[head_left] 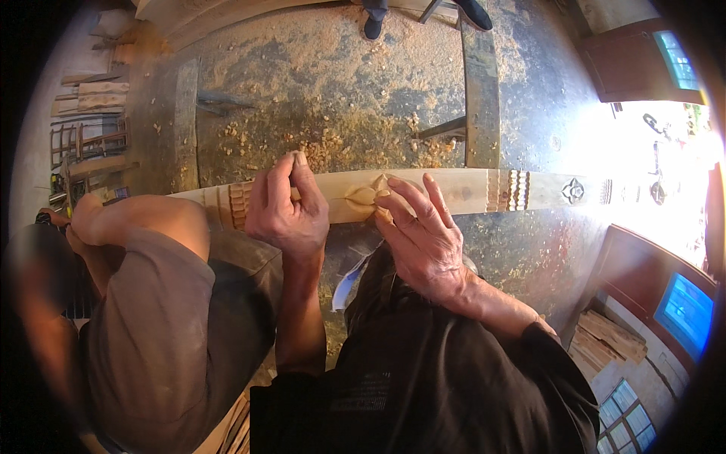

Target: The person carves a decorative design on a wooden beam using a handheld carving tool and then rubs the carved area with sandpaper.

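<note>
A long, pale wooden beam (470,191) runs across in front of me, with rows of carved notches and a raised leaf-like carving (361,197) near its middle. My left hand (291,208) is just left of this carving, over the beam. Its thumb and forefinger are pinched together and the other fingers are curled; whether anything small is between them cannot be seen. My right hand (425,246) is at the carving's right side, fingers spread and holding nothing, fingertips at the carved wood.
A co-worker in a brown shirt (162,303) sits close on my left. Wooden trestle planks (482,98) stand beyond the beam, over a floor strewn with shavings (318,83). Another person's shoes (372,29) show at the top. Boards (609,340) are stacked at lower right.
</note>
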Available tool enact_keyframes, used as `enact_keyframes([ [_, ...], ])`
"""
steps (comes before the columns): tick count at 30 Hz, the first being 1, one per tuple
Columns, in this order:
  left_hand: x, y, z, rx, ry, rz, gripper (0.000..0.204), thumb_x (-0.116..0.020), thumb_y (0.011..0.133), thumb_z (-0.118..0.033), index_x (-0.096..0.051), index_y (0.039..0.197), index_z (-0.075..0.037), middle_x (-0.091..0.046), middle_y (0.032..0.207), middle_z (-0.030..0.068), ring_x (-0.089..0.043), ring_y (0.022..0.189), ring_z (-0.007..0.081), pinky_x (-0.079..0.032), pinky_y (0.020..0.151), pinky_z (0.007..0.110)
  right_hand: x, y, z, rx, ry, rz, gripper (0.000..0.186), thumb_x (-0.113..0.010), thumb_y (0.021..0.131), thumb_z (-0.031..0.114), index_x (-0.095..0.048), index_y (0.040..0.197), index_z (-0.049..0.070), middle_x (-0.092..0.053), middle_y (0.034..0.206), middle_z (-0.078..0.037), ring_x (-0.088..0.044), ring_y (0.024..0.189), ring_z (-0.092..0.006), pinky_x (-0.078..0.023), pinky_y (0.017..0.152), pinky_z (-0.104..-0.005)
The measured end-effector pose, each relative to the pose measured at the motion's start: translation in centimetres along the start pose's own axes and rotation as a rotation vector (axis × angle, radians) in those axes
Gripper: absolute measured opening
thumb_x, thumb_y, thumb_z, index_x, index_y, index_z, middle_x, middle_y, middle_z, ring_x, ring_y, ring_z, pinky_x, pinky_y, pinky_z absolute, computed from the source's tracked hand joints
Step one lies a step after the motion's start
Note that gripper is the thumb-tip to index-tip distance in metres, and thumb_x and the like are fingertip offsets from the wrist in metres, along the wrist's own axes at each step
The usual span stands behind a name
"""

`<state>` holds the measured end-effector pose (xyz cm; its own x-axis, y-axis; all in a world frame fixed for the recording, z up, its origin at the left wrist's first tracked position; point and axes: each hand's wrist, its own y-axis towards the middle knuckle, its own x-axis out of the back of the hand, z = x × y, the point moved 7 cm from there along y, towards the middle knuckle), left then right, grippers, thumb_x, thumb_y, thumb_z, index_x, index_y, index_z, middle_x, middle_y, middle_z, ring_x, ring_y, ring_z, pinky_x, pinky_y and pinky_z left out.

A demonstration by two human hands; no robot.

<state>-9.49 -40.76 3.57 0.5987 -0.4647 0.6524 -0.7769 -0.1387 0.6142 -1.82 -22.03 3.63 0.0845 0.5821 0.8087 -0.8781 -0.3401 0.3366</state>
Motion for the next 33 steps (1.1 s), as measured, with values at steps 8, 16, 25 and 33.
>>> enact_keyframes([
  [8, 0.1, 0.0, 0.0, -0.05, 0.013, -0.015, 0.006, -0.086, 0.1, -0.006, -0.082, 0.104, -0.007, -0.074, 0.083, 0.0087, -0.068, 0.065, 0.0276, -0.051, 0.056, 0.041, -0.2, 0.4, -0.1, -0.016, 0.028, -0.028, 0.037, -0.076, 0.08, 0.005, -0.08, 0.116, -0.005, -0.074, 0.143, -0.016, -0.057, 0.157, -0.035, -0.037, 0.137, -0.0661],
  [16, 0.0, 0.0, -0.1, -0.024, 0.015, 0.014, 0.005, -0.086, 0.1, -0.009, -0.082, 0.104, -0.007, -0.074, 0.083, 0.0091, -0.07, 0.066, 0.029, -0.052, 0.057, 0.041, -0.6, 0.8, 0.0, 0.018, 0.033, -0.052, 0.038, -0.078, 0.077, 0.004, -0.081, 0.115, -0.003, -0.076, 0.14, -0.015, -0.058, 0.156, -0.0349, -0.038, 0.136, -0.0656],
  [25, 0.0, 0.1, -0.1, -0.019, 0.022, 0.025, 0.005, -0.085, 0.101, -0.009, -0.082, 0.104, -0.007, -0.073, 0.083, 0.0094, -0.07, 0.068, 0.0312, -0.053, 0.059, 0.042, -0.6, 0.6, -0.2, 0.009, 0.04, -0.047, 0.035, -0.078, 0.079, 0.005, -0.082, 0.114, -0.001, -0.076, 0.14, -0.013, -0.058, 0.157, -0.0347, -0.038, 0.137, -0.0656],
  [33, -0.1, 0.1, -0.2, -0.029, 0.013, 0.008, 0.005, -0.085, 0.101, -0.007, -0.081, 0.104, -0.007, -0.074, 0.083, 0.0089, -0.07, 0.067, 0.0298, -0.053, 0.058, 0.042, -0.3, 0.5, -0.9, 0.006, 0.05, -0.03, 0.035, -0.078, 0.08, 0.006, -0.082, 0.114, 0.0, -0.076, 0.139, -0.011, -0.058, 0.156, -0.0332, -0.037, 0.137, -0.0649],
])
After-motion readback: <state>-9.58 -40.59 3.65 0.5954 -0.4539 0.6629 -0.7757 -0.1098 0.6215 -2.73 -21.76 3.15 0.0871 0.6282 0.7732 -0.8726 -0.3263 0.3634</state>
